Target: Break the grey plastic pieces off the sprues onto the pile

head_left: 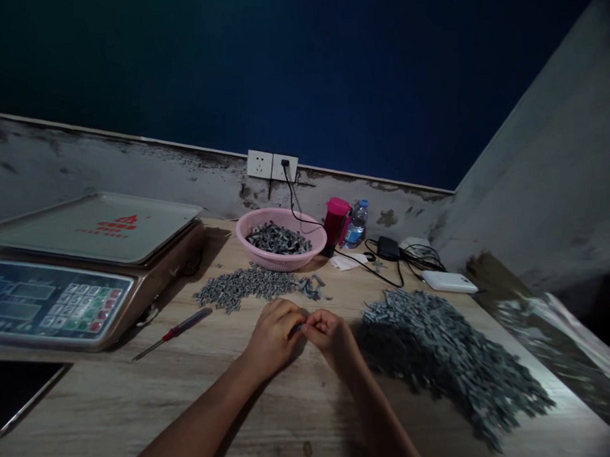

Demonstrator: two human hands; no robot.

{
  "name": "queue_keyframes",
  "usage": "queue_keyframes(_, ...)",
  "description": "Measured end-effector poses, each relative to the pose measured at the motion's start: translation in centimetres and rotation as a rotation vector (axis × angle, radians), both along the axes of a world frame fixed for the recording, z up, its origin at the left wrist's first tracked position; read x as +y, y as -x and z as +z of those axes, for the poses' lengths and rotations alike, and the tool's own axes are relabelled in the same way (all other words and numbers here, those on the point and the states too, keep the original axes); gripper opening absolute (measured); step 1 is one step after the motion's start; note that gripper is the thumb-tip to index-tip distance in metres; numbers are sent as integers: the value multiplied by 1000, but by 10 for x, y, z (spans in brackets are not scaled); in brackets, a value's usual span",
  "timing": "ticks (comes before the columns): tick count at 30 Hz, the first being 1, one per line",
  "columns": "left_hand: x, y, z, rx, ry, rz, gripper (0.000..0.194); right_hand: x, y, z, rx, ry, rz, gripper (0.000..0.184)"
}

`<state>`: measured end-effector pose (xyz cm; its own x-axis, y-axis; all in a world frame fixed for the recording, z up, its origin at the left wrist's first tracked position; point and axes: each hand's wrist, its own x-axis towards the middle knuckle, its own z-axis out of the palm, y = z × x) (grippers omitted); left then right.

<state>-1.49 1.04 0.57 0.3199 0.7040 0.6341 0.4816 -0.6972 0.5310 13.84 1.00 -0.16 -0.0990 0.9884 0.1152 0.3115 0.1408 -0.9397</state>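
Note:
My left hand (278, 333) and my right hand (329, 337) meet over the middle of the wooden table, fingertips pinched close together. Between them is a small grey piece (299, 327), mostly covered by the fingers, so its exact kind does not show. Just beyond my hands lies a spread of small grey pieces (247, 287), with a few longer strips (312, 287) at its right end. A pink plastic basket (281, 261) behind them holds more dark grey strips (278, 239). To the right of my right hand is a large heap of grey pieces (449, 343).
At left stands a digital scale (99, 229), with a screwdriver (176, 331) beside it. A dark flat panel (20, 392) lies front left. Behind are a red-lidded cup (336, 221), a water bottle (356, 225), black cables (416, 258), and a white device (449, 281).

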Motion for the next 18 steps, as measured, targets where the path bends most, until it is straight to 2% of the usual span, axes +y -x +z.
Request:
queue_keyframes(4,-1,0,2,-17,27,45,10,-1,3,-1,0,-95,-57,10)
queue_keyframes(6,-1,0,4,-85,100,46,10,-2,4,0,21,-116,-54,10)
queue_keyframes(8,1,0,5,-211,256,27,10,-2,4,2,52,-114,-42,10)
queue_keyframes(13,2,-5,7,-760,850,-108,15,-3,4,10,154,-112,5,8)
queue_keyframes(15,1,-6,9,-942,980,-174,20,-3,2,12,144,-124,0,7)
queue_keyframes(18,1,-4,11,-1104,1081,-231,24,-3,-2,14,100,-108,30,7)
